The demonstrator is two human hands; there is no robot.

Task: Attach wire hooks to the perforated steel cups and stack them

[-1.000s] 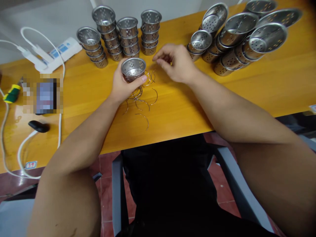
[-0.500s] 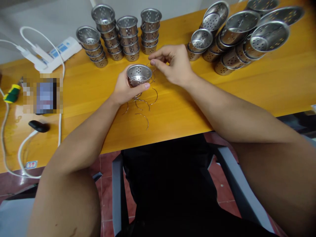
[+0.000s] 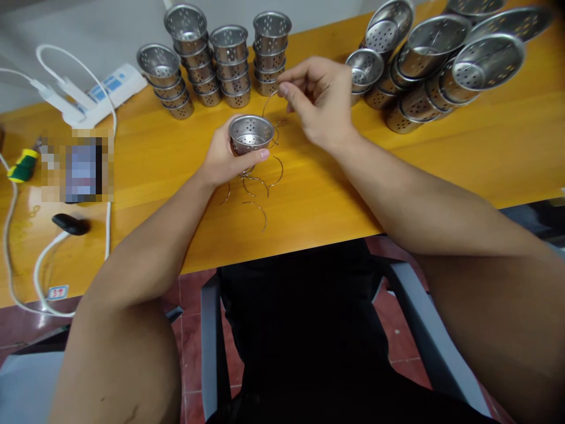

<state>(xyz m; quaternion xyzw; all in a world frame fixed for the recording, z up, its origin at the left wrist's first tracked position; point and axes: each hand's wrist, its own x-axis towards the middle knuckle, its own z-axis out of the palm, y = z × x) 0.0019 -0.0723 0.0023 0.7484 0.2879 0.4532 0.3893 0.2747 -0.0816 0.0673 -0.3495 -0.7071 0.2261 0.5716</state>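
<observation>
My left hand (image 3: 226,152) is wrapped round a small perforated metal cup (image 3: 251,134), its thumb along the front and the mouth facing up. Up and to the right of the cup, my right hand (image 3: 321,100) pinches one end of a thin curved wire (image 3: 264,106) between thumb and forefinger. The wire arcs down toward the cup's far rim; whether it touches the rim I cannot tell. More curved wires (image 3: 265,217) lie on the wooden table (image 3: 318,206) below and beside the cup, some partly hidden behind it.
Stacks of perforated cups (image 3: 229,70) stand at the back, and bigger stacks (image 3: 424,76) lean at the back right. On the left are a white power strip (image 3: 106,94), cables, a blurred phone (image 3: 83,171), a green-and-yellow handle (image 3: 23,166) and a black object (image 3: 69,224).
My right hand has risen and moved slightly away from the cup, lifting the wire so more of it shows. My left hand and the cup have stayed nearly in place.
</observation>
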